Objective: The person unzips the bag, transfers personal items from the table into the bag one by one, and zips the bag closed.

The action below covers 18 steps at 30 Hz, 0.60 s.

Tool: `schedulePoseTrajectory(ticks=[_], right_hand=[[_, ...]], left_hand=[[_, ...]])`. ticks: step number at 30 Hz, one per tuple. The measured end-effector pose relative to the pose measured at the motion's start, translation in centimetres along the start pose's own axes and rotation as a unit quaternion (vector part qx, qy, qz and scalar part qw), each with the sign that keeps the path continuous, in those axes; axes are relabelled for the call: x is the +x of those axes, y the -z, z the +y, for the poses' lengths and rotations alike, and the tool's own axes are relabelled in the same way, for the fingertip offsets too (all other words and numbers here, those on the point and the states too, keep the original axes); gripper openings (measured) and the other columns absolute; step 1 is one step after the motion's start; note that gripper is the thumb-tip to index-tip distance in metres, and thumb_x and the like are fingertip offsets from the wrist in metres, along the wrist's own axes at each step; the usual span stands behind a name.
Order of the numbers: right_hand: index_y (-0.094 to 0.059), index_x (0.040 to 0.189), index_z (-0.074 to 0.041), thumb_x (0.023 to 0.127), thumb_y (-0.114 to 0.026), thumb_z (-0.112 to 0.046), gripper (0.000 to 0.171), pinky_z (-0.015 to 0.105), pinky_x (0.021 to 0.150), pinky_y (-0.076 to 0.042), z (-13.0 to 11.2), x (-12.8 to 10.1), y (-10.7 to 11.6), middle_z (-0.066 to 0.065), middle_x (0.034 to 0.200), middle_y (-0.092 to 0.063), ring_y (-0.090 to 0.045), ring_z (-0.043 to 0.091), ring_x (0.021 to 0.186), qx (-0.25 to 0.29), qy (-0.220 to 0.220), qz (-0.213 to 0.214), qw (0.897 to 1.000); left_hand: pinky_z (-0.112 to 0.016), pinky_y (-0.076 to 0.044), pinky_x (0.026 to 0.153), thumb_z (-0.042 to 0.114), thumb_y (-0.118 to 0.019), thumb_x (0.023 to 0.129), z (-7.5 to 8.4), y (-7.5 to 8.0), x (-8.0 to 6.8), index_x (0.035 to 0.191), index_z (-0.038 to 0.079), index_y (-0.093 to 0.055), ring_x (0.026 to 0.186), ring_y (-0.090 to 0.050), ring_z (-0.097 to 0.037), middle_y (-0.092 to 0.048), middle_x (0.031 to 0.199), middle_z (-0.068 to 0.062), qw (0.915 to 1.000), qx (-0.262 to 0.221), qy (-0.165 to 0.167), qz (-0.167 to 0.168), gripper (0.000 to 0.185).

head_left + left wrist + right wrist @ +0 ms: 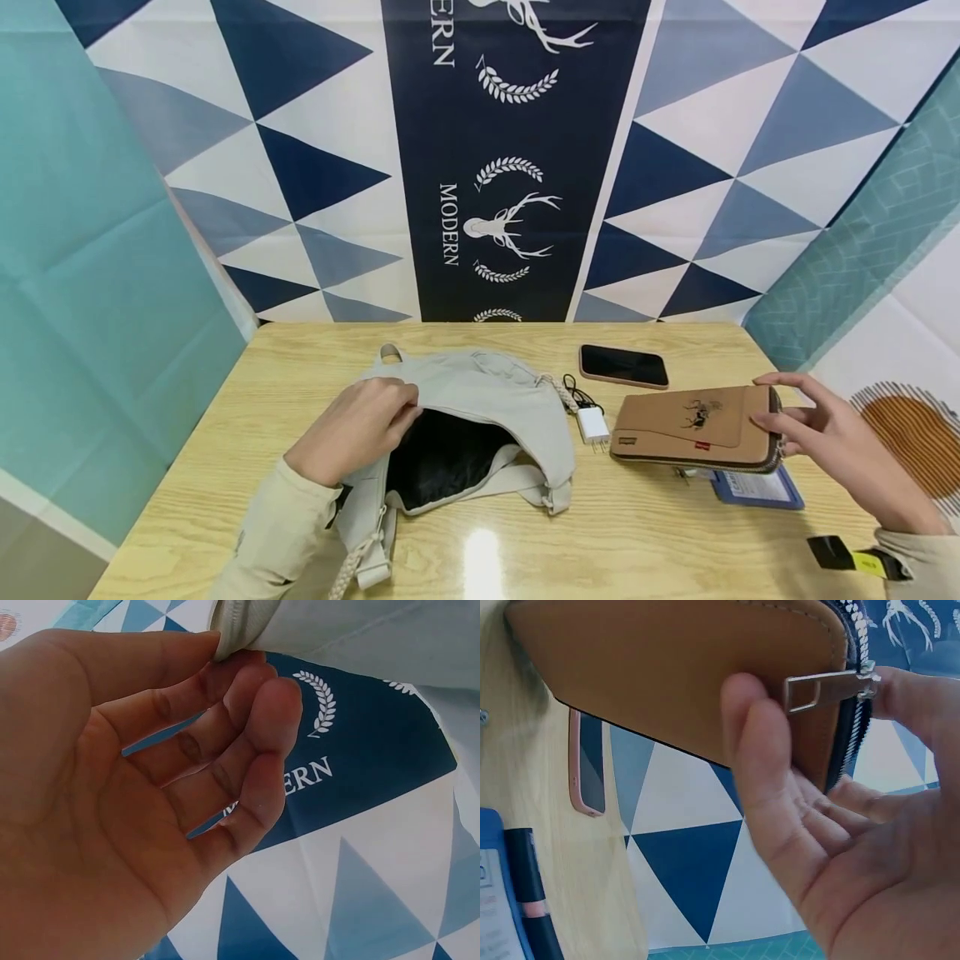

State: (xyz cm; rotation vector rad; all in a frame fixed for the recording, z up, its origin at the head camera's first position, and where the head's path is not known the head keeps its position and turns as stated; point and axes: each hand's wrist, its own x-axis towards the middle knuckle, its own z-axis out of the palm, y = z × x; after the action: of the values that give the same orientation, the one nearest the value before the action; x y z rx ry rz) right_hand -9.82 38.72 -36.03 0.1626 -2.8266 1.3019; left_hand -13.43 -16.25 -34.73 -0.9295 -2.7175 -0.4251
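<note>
A pale grey fabric bag (480, 383) lies on the table with its zipped mouth gaping and a black lining showing. My left hand (367, 425) pinches the rim of that mouth between thumb and fingers; in the left wrist view the bag's edge (240, 622) sits at the fingertips. On the right, my right hand (821, 421) grips one end of a tan zip wallet (682, 417), thumb on one face and fingers on the other. The wallet is tilted above the table, partly covering a blue card holder (761, 492). Its metal zip pull (821, 690) hangs beside my fingers.
Behind the wallet lies a phone (622, 365) with a pink edge. A white charger plug (592, 425) with a black cable (576, 390) rests between bag and wallet. A dark tube with a pink band (534, 900) lies beside the card holder. A patterned cloth (495, 167) hangs behind the table.
</note>
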Motion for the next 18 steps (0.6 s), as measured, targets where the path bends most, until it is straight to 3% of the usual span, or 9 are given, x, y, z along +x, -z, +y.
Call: schedulePoseTrajectory(ticks=[6, 11, 18], right_hand=[[-0.040, 0.143, -0.028, 0.104, -0.054, -0.016, 0.043, 0.024, 0.063, -0.051, -0.2, -1.5, -0.9, -0.017, 0.098, -0.070, -0.065, -0.001, 0.087, -0.007, 0.024, 0.052, 0.998], [-0.038, 0.146, -0.027, 0.104, -0.055, -0.014, 0.047, 0.019, 0.064, -0.049, -0.7, -2.7, -1.7, -0.017, 0.102, -0.069, -0.064, -0.003, 0.090, -0.001, 0.023, 0.074, 0.997], [-0.039, 0.148, -0.022, 0.102, -0.056, -0.007, 0.052, 0.018, 0.064, -0.048, -1.7, -3.9, -3.0, -0.004, 0.095, -0.068, -0.065, 0.002, 0.087, 0.015, 0.040, 0.098, 0.994]], left_hand=[[-0.023, -0.037, 0.052, 0.011, -0.068, 0.094, 0.3, 0.0, 0.1, 0.066, 0.022, -0.051, 0.050, -0.037, -0.004, -0.040, 0.058, 0.010, 1.0000, 0.005, 0.005, -0.007, 0.035], [-0.023, -0.036, 0.051, 0.011, -0.068, 0.095, 0.4, -0.2, 0.1, 0.068, 0.022, -0.052, 0.050, -0.037, -0.004, -0.041, 0.059, 0.010, 0.9999, 0.002, 0.004, -0.011, 0.033], [-0.022, -0.035, 0.050, 0.011, -0.068, 0.095, 0.6, -0.4, 0.2, 0.067, 0.022, -0.051, 0.049, -0.037, -0.004, -0.040, 0.059, 0.010, 0.9999, 0.003, -0.001, -0.010, 0.034]])
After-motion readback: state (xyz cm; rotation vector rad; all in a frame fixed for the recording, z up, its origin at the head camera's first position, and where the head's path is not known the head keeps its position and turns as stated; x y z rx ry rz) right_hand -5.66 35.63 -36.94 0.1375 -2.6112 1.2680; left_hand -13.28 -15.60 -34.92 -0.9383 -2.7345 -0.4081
